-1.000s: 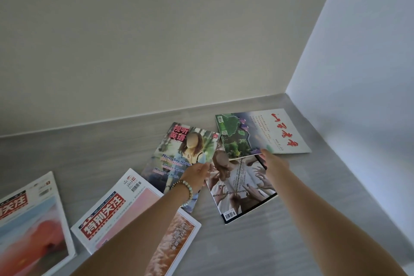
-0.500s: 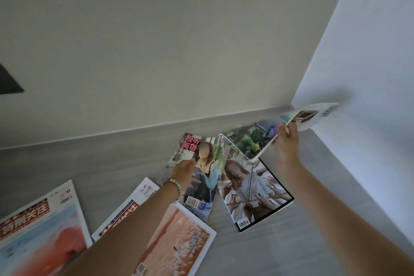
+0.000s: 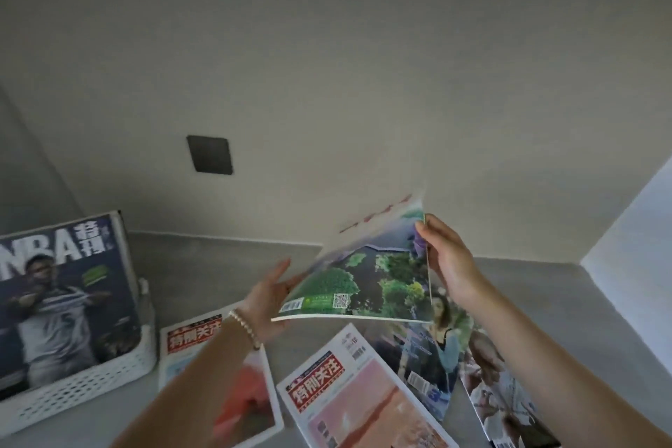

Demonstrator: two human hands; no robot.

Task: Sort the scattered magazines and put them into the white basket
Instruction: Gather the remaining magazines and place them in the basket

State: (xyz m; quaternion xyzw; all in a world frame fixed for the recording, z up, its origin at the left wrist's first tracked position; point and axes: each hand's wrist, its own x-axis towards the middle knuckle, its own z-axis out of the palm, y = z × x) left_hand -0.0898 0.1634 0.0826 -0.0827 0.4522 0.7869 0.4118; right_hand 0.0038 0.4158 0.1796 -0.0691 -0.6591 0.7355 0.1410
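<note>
I hold a green garden-cover magazine [image 3: 367, 276] in the air above the counter, tilted. My right hand [image 3: 449, 260] grips its right edge. My left hand [image 3: 267, 302], with a bead bracelet at the wrist, supports its left corner from beneath. At the far left stands the white basket [image 3: 91, 380] with an upright NBA magazine [image 3: 62, 298] inside. On the counter below lie two red-titled magazines [image 3: 207, 338] [image 3: 349, 396], a magazine with a woman on its cover [image 3: 432, 353] and one with many hands on its cover [image 3: 505, 400].
The grey counter [image 3: 567, 305] runs into a corner, with a beige wall behind and a white wall [image 3: 640, 240] on the right. A dark square plate [image 3: 210, 155] is fixed to the back wall. Bare counter lies behind the magazines.
My right hand has carried the garden magazine from the right corner up and leftward. My left hand left the counter magazines and now holds its left corner. The view swung left, revealing the basket.
</note>
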